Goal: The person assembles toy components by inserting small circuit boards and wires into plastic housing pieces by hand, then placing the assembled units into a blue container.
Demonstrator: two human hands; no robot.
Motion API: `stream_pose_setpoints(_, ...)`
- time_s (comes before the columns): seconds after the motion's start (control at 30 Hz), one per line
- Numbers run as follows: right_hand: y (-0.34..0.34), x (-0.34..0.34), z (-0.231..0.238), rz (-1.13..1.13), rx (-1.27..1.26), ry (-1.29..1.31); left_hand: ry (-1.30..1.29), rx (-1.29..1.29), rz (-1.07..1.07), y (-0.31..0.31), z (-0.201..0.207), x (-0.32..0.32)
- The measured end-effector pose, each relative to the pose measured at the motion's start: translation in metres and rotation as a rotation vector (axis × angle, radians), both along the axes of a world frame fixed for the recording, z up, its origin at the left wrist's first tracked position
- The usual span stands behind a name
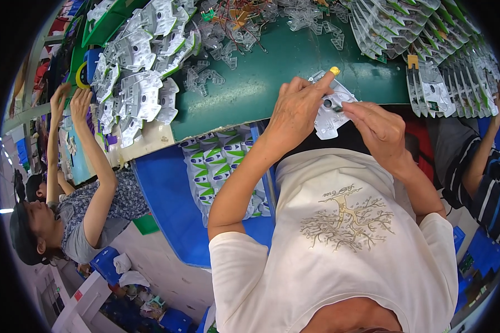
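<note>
A white plastic housing part [327, 126] with a dark round spot in it is held at the edge of the green bench. My left hand [295, 111] is closed on its left side, the index finger stretched along it with a yellow cover on the tip. Over the housing's right side, my right hand [379, 132] has thumb and fingers pinched together. Something small and dark shows by those fingertips, too small to name. Beyond my hands, clear plastic pieces [306, 19] lie loose on the bench.
White and green housings [141, 91] are heaped at the left; more stand in rows [394, 28] at the right. Thin wires [244, 30] lie at the back. A blue bin [166, 205] holds packed parts [216, 166]. Co-workers [89, 205] flank me.
</note>
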State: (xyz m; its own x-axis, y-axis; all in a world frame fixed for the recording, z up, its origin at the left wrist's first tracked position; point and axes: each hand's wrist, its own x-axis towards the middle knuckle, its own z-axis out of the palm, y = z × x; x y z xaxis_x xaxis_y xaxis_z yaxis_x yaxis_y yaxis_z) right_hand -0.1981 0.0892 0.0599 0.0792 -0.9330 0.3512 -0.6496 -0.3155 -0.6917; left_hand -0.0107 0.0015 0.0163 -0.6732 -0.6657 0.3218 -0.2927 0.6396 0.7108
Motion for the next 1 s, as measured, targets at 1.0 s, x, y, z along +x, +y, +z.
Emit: stream_pose_setpoints(1.0, 0.064, -0.091, 0.011, -0.584, -0.036, -0.500, 0.199, 0.056, 0.231, -0.013, 0.021, 0.007)
